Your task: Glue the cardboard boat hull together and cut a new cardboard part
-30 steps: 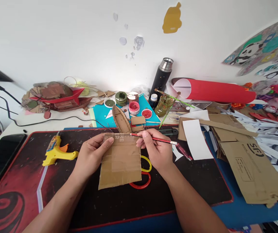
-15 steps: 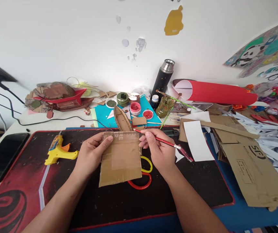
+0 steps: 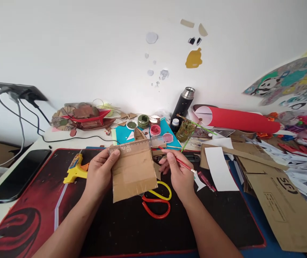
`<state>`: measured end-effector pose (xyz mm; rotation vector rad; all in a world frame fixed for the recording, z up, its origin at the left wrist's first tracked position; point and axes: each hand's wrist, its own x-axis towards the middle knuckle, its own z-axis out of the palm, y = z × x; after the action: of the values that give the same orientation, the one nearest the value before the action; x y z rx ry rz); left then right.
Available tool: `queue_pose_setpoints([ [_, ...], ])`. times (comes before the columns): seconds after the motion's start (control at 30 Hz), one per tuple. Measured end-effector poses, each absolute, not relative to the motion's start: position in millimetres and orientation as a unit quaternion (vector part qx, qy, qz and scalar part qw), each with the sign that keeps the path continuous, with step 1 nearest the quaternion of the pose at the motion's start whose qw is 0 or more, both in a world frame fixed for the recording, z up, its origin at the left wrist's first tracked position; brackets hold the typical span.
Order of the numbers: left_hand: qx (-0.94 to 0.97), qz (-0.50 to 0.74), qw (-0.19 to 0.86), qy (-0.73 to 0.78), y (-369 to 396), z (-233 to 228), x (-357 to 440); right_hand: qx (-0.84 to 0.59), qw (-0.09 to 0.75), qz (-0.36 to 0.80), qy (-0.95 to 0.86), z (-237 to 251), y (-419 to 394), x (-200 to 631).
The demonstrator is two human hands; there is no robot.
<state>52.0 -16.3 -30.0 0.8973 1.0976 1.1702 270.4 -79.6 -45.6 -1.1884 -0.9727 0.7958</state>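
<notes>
My left hand (image 3: 102, 168) is closed on the left edge of a rectangular piece of brown cardboard (image 3: 134, 172), thumb on top, holding it tilted above the mat. Along its upper edge lies a clear ruler (image 3: 156, 142), whose right end sticks out past the cardboard. A red pencil (image 3: 183, 163) is gripped in my right hand (image 3: 179, 172), its tip pointing up and left near the ruler. Below the cardboard are scissors (image 3: 157, 208) with one yellow and one red handle, their blades hidden. Behind the ruler shows part of a small cardboard boat (image 3: 139, 134).
A yellow glue gun (image 3: 74, 172) and a phone (image 3: 20, 175) lie left. Paint jars (image 3: 143, 122), a murky brush jar (image 3: 185, 130) and a black thermos (image 3: 182, 104) stand behind. White paper (image 3: 221, 168) and cardboard sheets (image 3: 274, 204) are on the right.
The view has shifted, showing more wall. My right hand has moved slightly away from the cardboard with the pencil, and the ruler's right end now shows beyond the cardboard edge.
</notes>
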Motion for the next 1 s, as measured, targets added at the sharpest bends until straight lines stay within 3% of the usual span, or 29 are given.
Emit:
queue_pose_setpoints([
  [0.27, 0.418, 0.422, 0.677, 0.434, -22.2, -36.8, 54.8, -0.473, 0.654, 0.469, -0.359, -61.8, -71.6, 273.8],
  [0.57, 0.419, 0.388, 0.72, 0.394, -15.3, -53.7, 58.3, -0.489, 0.698, 0.481, -0.205, -52.4, -65.4, 275.4],
  [0.8, 0.386, 0.58, 0.587, 0.413, -2.5, -52.3, 53.0, -0.449, 0.736, 0.489, -0.134, -42.7, -63.5, 284.4],
  [1.0, 0.267, 0.601, 0.619, 0.43, 3.2, -43.1, 50.0, -0.457, 0.717, 0.5, -0.163, -45.6, -67.2, 276.8],
])
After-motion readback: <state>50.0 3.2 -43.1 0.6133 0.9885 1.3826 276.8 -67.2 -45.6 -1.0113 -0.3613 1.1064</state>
